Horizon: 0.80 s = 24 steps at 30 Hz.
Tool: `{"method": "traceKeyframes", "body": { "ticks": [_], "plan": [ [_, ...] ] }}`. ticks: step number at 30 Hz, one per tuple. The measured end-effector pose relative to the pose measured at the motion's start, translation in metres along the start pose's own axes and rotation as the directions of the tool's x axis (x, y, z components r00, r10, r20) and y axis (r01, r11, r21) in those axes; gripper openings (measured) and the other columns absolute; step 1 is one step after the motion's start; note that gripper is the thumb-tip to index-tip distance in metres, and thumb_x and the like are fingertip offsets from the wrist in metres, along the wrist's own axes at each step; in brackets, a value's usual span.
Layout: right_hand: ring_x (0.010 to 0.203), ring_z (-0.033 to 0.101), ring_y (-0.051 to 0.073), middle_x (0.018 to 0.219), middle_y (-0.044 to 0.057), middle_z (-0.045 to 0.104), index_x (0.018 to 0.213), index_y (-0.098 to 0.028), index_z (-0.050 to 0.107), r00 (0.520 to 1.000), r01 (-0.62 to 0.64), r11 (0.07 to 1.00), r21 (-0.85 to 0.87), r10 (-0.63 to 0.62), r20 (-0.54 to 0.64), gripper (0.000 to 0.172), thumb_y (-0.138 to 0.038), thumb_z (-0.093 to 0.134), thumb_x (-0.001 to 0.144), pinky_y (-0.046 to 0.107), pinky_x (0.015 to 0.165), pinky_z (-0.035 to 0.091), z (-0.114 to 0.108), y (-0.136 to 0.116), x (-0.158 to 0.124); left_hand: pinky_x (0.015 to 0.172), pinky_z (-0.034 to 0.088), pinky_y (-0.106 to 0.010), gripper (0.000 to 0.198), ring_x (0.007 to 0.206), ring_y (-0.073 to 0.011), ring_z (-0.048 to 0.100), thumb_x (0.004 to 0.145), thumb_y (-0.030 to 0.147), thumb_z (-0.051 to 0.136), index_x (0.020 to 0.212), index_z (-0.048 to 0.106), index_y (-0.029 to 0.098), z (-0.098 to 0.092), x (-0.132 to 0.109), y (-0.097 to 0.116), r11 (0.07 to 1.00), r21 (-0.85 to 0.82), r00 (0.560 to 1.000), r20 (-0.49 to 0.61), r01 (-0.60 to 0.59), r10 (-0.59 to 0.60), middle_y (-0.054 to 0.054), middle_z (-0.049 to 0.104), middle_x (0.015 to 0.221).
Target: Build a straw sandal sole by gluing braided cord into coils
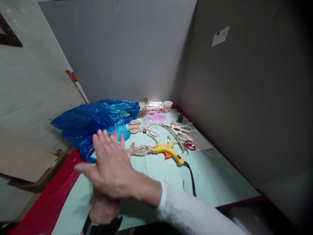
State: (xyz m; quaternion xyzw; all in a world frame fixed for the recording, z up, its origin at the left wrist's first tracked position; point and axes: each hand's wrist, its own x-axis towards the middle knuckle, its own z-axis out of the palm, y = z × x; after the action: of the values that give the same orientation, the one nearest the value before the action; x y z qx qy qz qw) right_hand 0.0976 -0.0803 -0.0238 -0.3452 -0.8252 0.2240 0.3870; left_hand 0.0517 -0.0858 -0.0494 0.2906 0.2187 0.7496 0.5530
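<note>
Low in front of me, my right hand, with a white sleeve behind it, lies across my left hand. The palms touch, and the right hand covers much of the left. Fingers on both hands are stretched out; some left fingertips show past the right hand. I see nothing held in either hand. Just beyond the fingers lies a bundle of braided straw cord. Its right end meets the nozzle of a yellow glue gun lying on its side. Farther back is a small round woven straw piece.
Left of centre lies a crumpled blue plastic bag. White-handled scissors, red-handled scissors, loose straw strands, a dark spool and a paper cup occupy the pale green table cover. Grey panels enclose the back and right.
</note>
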Motion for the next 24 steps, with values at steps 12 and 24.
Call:
{"method": "traceKeyframes", "body": {
  "ticks": [12, 24],
  "plan": [
    [0.107, 0.066, 0.031, 0.120, 0.018, 0.070, 0.132, -0.012, 0.057, 0.920, -0.006, 0.961, -0.277, 0.114, 0.375, 0.043, -0.040, 0.055, 0.099, 0.041, 0.089, 0.047, -0.101, 0.146, -0.003, 0.120, 0.035, -0.036, 0.037, 0.137, -0.0226, 0.051, 0.087, 0.018, 0.068, 0.122, 0.071, 0.029, -0.019, 0.019, 0.055, 0.714, 0.674, 0.950, -0.055, -0.191, 0.307, 0.000, 0.066, 0.139],
    [0.093, 0.056, 0.025, 0.103, 0.012, 0.068, 0.120, -0.010, 0.060, 0.862, 0.179, 0.931, -0.318, 0.008, 0.507, 0.028, -0.026, 0.056, 0.097, 0.036, 0.082, 0.043, -0.065, 0.145, -0.021, 0.094, 0.047, -0.054, 0.030, 0.109, -0.0360, 0.061, 0.084, 0.017, 0.061, 0.113, 0.070, 0.016, -0.050, 0.053, -0.011, -0.283, 0.843, 0.838, 0.303, -0.458, -0.454, -0.015, 0.071, 0.109]
  ]
}}
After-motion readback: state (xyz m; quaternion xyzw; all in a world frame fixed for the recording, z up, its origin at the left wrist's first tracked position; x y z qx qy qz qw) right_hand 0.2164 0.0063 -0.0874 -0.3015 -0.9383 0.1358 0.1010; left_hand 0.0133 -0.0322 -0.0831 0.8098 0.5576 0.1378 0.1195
